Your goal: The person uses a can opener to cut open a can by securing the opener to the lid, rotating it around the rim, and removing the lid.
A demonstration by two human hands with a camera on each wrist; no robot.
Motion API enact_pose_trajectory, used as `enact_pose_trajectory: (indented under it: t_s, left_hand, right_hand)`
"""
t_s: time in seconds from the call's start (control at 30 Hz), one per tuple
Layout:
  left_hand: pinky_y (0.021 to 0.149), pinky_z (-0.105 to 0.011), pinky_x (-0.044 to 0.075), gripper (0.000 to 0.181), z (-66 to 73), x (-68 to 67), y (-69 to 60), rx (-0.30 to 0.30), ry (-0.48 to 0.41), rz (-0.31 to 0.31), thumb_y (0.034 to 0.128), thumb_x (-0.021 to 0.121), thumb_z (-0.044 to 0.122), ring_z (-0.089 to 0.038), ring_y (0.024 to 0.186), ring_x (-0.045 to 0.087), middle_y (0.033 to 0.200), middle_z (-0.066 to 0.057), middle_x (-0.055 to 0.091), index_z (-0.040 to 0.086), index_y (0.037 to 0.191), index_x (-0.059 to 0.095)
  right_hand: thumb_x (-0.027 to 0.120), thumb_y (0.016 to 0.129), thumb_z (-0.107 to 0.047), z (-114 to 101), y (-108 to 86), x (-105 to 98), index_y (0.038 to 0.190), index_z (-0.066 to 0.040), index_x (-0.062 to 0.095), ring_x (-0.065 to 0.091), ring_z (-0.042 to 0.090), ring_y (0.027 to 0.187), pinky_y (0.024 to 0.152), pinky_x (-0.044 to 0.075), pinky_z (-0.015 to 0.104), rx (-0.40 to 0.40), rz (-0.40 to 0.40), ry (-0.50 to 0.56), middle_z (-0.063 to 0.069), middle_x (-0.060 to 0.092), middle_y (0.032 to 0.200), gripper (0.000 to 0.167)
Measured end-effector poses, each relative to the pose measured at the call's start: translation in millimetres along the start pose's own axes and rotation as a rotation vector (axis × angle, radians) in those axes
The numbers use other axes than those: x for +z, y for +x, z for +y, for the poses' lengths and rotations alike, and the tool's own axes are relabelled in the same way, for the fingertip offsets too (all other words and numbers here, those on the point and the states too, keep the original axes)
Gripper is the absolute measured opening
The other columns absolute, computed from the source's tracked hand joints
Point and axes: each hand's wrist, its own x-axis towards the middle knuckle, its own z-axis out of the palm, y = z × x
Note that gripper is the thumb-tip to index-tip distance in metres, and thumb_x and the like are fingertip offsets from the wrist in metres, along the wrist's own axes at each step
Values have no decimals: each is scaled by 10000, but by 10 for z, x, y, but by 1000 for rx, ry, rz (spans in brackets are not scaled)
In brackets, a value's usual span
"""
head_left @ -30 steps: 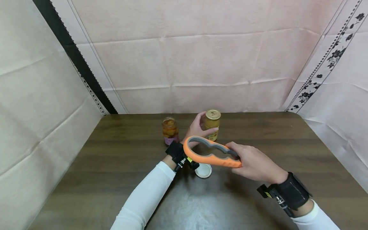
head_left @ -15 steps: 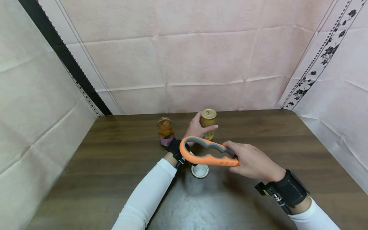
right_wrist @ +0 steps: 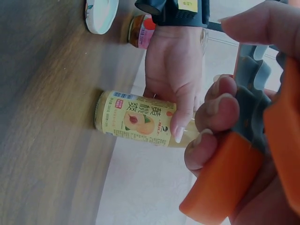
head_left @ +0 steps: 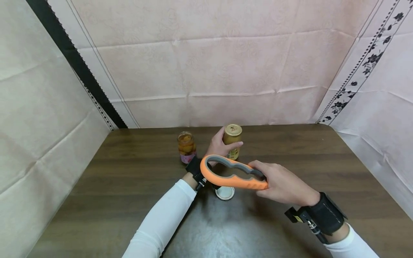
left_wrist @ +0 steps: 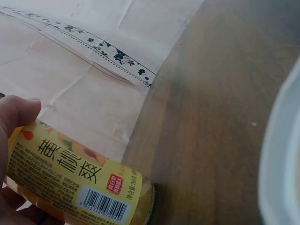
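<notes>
My left hand (head_left: 217, 146) is wrapped round a jar of yellow peaches (head_left: 233, 133) with a gold lid. Its thumb lies across the jar's front; the jar stands upright at the table's far side. In the right wrist view the jar's yellow label (right_wrist: 136, 119) faces the camera. My right hand (head_left: 284, 182) grips the handle ends of an orange and grey jar opener (head_left: 237, 182). The opener's looped end points left, in front of the jar and apart from its lid. In the right wrist view, fingers (right_wrist: 220, 112) curl round its grey inner grip.
An open jar of orange-brown fruit (head_left: 186, 145) with a purple label stands left of my left hand. A loose white lid (head_left: 224, 193) lies on the wooden table (head_left: 106, 200) beneath the opener. Pale cloth (head_left: 226, 71) hangs behind and at both sides.
The head view shifts slightly, so everything sits a little further left in the picture. Both hands keep their holds on the jar and the opener.
</notes>
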Motion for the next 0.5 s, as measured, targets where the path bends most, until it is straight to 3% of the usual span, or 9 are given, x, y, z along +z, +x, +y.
enact_pose_trajectory:
  t_s: [0.33,0.5]
  left_hand:
    - [966,-375,554,544,-40,-74,-96,83,39,49,885,800,226,-212,1126,654,1251,-72,659,165,1361,543]
    - [973,-380,547,585,10,-133,-172,64,39,49,888,798,248,-218,1142,644,1282,-68,644,189,1399,519]
  right_hand:
    - [782,766,-94,-25,-11,-29,1250,-199,585,481,38,693,611,418,206,-16,1,57,-122,513,774,534]
    - [789,775,-96,-31,-14,-33,1255,-195,586,480,33,691,607,415,207,-11,-10,56,-117,521,780,530]
